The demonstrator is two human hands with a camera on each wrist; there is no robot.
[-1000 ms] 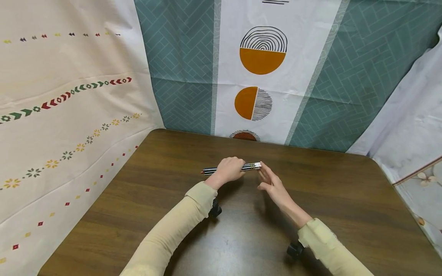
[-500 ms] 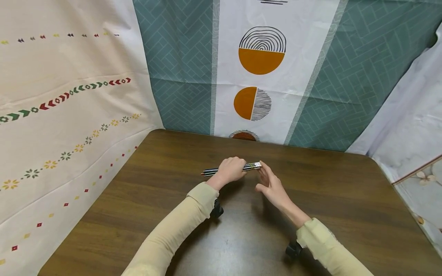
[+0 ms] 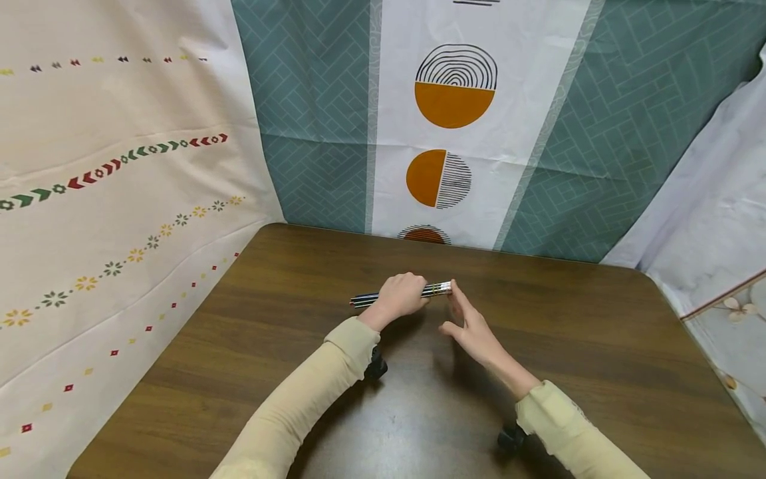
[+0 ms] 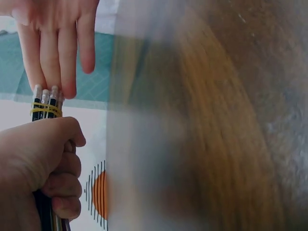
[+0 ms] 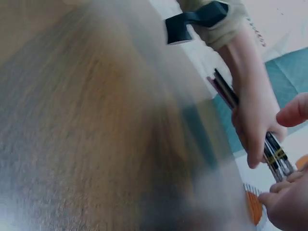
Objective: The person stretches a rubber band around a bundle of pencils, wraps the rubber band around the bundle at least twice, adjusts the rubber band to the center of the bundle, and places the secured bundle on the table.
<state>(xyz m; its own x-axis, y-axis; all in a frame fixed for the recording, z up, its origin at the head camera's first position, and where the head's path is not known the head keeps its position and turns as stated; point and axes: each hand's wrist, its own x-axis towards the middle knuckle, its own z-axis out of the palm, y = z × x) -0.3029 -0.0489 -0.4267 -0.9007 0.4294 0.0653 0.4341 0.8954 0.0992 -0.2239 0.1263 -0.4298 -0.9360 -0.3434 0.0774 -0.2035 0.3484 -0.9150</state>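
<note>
My left hand (image 3: 401,295) grips a bundle of dark striped pencils (image 3: 435,289), its fingers curled round the middle. The bundle lies nearly level above the table, and its other ends (image 3: 362,301) stick out on the left. Close to the pale eraser ends, a yellow rubber band (image 4: 46,109) goes round the pencils, as the left wrist view shows. My right hand (image 3: 477,334) has its fingers extended, with fingertips right at the eraser ends and the thumb held apart. Part of the bundle is hidden inside the left fist.
Below both hands is a brown wooden table (image 3: 287,266). A teal and white patterned curtain (image 3: 317,120) hangs behind it, with a cream printed cloth (image 3: 120,253) on the left and a white cloth (image 3: 706,219) on the right. Black wrist cameras (image 3: 376,366) sit under the sleeves.
The right thumb has spread slightly further left, away from the fingers. The left hand has shifted very slightly right with the pencils and keeps its grip.
</note>
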